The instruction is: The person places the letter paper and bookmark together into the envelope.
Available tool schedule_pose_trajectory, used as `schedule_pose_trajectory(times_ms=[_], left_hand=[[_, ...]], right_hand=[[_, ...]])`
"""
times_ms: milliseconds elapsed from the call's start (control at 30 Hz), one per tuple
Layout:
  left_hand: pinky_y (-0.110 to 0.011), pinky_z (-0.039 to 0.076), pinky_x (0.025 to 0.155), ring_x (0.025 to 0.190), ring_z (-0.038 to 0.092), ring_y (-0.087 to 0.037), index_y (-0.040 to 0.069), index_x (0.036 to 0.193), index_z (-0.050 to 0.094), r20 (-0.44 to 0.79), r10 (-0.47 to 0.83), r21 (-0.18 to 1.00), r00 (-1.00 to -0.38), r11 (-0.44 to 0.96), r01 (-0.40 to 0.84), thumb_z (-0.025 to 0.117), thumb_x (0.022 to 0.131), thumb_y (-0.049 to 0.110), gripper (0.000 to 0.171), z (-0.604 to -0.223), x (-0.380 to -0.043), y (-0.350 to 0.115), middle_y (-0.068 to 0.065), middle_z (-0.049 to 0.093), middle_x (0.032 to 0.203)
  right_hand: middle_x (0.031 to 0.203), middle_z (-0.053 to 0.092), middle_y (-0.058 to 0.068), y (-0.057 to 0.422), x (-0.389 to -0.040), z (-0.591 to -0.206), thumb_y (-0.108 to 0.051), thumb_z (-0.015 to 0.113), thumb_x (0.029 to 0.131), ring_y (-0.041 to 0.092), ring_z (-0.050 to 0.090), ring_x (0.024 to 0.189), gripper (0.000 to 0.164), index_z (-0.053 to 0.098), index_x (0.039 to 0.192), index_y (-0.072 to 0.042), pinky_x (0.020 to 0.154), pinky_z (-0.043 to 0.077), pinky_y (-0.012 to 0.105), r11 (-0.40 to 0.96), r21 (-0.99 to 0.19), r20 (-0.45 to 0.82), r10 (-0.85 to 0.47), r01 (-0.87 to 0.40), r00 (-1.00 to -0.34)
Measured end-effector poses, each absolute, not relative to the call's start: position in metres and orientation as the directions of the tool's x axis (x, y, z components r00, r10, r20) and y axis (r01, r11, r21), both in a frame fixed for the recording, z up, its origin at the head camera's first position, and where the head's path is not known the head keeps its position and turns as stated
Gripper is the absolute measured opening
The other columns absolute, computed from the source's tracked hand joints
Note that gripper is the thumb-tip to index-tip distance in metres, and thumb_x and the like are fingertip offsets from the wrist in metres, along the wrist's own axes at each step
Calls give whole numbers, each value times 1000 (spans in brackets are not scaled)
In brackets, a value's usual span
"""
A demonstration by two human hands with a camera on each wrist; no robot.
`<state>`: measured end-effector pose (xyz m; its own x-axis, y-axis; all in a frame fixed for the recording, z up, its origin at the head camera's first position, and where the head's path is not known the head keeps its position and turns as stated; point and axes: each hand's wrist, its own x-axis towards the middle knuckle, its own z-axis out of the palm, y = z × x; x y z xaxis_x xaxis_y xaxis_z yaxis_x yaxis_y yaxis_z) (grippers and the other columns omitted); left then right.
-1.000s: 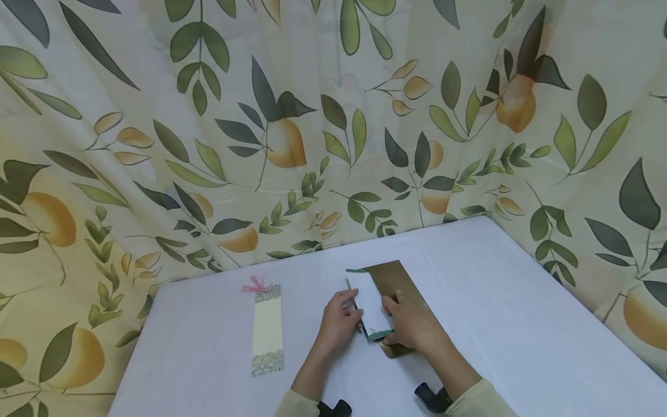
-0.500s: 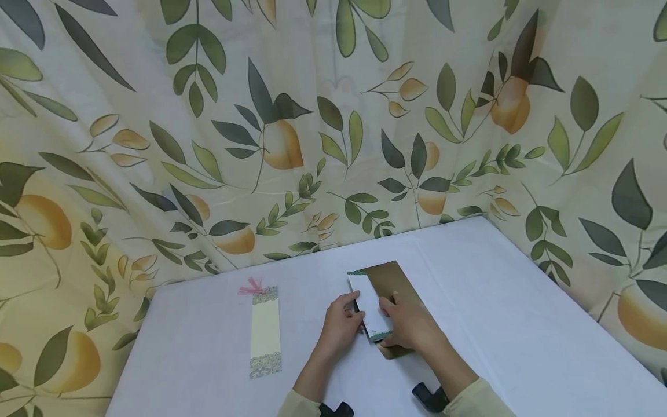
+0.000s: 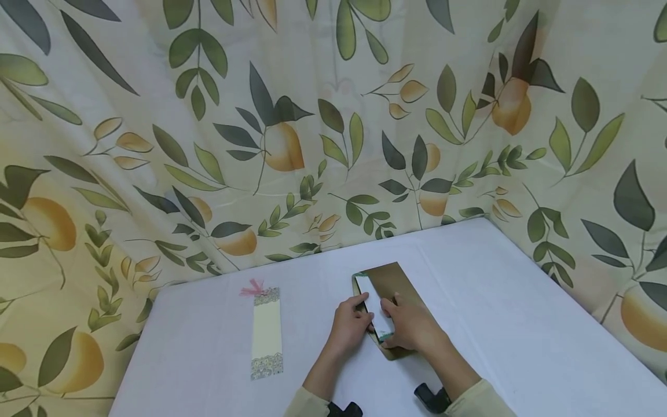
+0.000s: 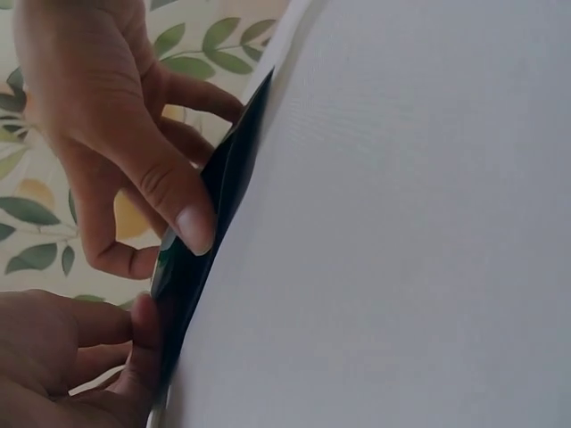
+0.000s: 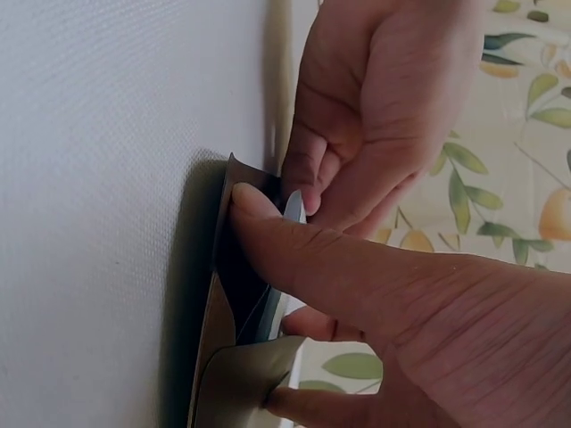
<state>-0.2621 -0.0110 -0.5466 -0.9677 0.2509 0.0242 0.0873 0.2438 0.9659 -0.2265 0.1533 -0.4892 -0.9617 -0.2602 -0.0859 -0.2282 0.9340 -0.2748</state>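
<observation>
White card [image 3: 376, 308] held slanting against a brown sleeve [image 3: 398, 282], fingers bent.
At the sleeve's near end, the right hand [image 3: 414, 325] grips it, thumb spread from the fingers; the left hand [image 3: 350, 324] pinches the card's left edge. The card, green-trimmed at both ends, lies along the sleeve's left part. The right wrist view shows the dark inside, hidden from the head view. Left of the sleeve, well apart, lies a pale beribboned strip [image 3: 267, 330]; beyond, a leafy curtain [image 3: 312, 116].
</observation>
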Motion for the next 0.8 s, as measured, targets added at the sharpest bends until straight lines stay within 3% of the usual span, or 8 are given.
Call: schedule_pose_trajectory(times_ms=[400, 800], left_hand=[[-21, 49, 56, 53, 62, -9, -8, 139, 59, 28, 241, 975, -970, 207, 80, 66, 91, -11, 49, -549, -262, 4, -2, 68, 64], [-18, 40, 47, 48, 55, -5, -5, 137, 63, 41, 224, 966, -974, 239, 95, 64, 88, -11, 49, -548, -265, 19, 0, 61, 54]], right_hand=[[140, 50, 40, 157, -226, -487, -33, 97, 69, 52, 61, 117, 57, 49, 96, -14, 92, 47, 61, 919, -321, -103, -274, -229, -956], [144, 46, 41, 159, -228, -488, -33, 94, 73, 51, 60, 119, 54, 51, 100, -15, 94, 45, 64, 919, -343, -120, -247, -193, -961]])
